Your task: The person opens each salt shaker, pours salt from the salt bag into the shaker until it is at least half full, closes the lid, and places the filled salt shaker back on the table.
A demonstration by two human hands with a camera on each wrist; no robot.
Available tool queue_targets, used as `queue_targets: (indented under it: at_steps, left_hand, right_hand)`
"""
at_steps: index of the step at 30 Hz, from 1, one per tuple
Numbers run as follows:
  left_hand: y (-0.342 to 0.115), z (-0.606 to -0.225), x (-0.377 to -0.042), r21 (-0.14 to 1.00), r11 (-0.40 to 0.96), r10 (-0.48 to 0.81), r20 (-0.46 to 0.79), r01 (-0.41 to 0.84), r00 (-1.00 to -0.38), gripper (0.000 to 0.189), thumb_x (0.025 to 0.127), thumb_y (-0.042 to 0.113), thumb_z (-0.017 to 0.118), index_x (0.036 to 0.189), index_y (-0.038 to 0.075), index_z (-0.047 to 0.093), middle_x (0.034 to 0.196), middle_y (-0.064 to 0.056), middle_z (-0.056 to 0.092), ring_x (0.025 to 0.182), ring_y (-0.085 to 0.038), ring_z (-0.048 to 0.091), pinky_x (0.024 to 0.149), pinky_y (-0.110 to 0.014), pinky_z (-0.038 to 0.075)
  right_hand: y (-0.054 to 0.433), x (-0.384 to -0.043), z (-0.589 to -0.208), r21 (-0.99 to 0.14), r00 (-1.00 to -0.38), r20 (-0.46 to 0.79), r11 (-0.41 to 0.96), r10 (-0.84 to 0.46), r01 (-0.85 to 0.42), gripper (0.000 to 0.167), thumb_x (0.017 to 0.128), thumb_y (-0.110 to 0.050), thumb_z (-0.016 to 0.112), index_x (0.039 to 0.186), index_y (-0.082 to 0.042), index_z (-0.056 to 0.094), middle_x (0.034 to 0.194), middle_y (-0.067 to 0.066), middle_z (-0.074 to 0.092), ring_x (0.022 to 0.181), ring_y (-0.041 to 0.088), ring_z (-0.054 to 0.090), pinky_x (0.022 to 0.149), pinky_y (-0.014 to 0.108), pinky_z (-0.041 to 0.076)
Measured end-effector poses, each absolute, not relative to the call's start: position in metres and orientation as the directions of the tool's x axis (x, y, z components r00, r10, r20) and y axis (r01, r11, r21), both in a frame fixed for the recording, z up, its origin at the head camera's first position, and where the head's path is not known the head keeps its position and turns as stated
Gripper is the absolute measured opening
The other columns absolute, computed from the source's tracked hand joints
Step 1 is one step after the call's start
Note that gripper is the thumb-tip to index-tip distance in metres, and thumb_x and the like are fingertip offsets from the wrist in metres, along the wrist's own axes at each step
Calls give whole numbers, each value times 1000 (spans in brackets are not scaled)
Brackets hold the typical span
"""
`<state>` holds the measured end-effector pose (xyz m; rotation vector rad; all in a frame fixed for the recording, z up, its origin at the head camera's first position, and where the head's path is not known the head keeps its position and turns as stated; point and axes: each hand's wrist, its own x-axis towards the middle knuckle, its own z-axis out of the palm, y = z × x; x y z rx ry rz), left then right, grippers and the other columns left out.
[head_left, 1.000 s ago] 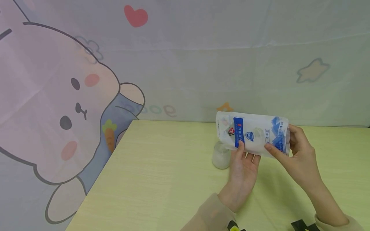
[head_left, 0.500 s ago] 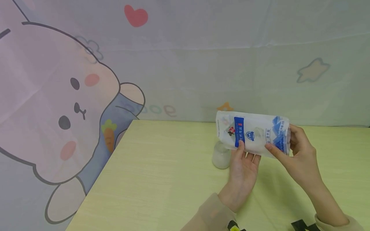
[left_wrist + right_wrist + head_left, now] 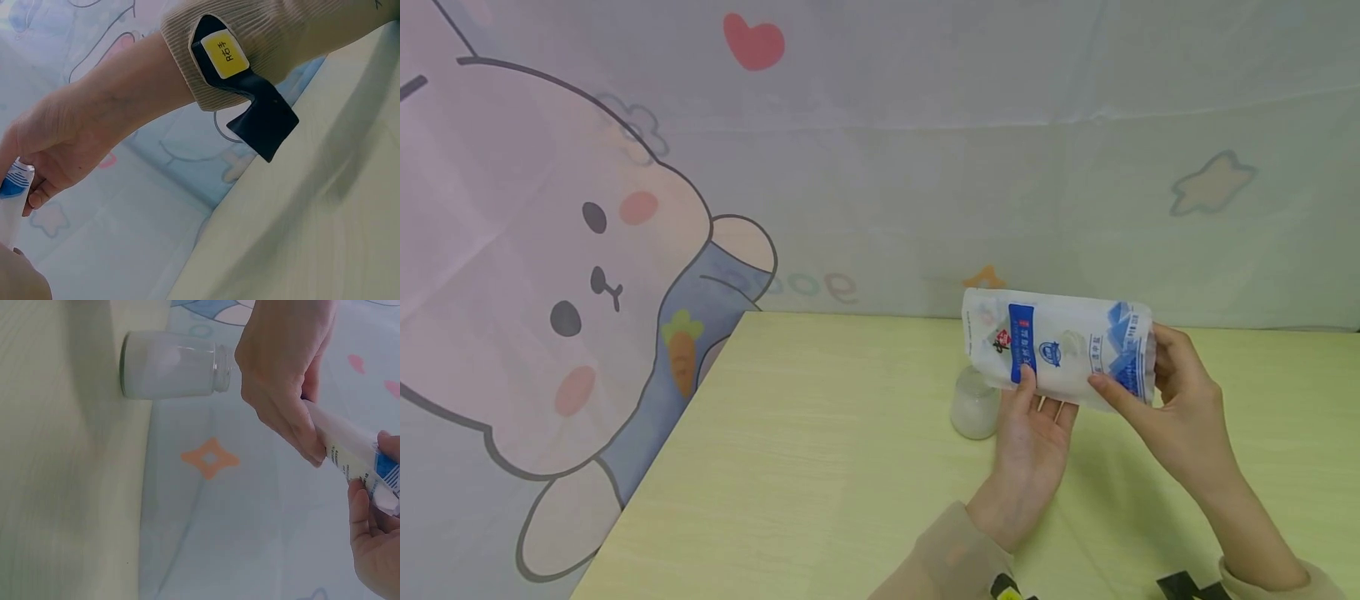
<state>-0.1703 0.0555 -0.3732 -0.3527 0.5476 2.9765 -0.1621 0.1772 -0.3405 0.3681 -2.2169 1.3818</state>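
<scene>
Both hands hold a white and blue salt bag (image 3: pixel 1067 350), raised on its side over the right part of the table. My left hand (image 3: pixel 1030 458) supports it from below, with the thumb on the printed front and the fingers behind. Gripping the right end is my right hand (image 3: pixel 1187 417), its thumb across the front and its fingers hidden behind. A glass jar (image 3: pixel 169 365) with white contents stands upright beside the left hand, partly covered by the bag's left end in the head view. The left wrist view catches only the bag's blue-printed end (image 3: pixel 15 187) at its edge.
The pale wooden table (image 3: pixel 775 467) stretches to the left of the hands. Behind it hangs a cloth backdrop (image 3: pixel 887 183) with cartoon prints. Black straps (image 3: pixel 244 81) are fixed at the beige sleeves.
The bag and both hands shift very slightly to the right in the head view. The grip stays the same and the jar has not moved.
</scene>
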Motion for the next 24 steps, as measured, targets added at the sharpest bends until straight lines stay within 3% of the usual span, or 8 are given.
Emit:
queue_targets:
  at_steps: [7, 24]
  left_hand:
    - [56, -373, -170, 335, -933, 49, -248, -133, -967, 41, 100, 24, 51, 138, 15, 41, 129, -11, 60, 121, -24, 59, 104, -37, 49]
    - [55, -373, -170, 341, -929, 55, -256, -143, -965, 39, 100, 24, 48, 138, 15, 42, 128, -12, 60, 119, -22, 60, 103, -36, 49]
  right_hand:
    - [179, -163, -342, -755, -851, 525, 473, 21, -454, 68, 77, 5, 74, 137, -8, 45, 105, -28, 58, 88, -7, 57, 72, 2, 46]
    - [175, -163, -344, -743, -808, 588, 413, 28, -526, 66, 73, 16, 72, 133, -1, 48, 102, -22, 61, 83, -3, 58, 68, 4, 48]
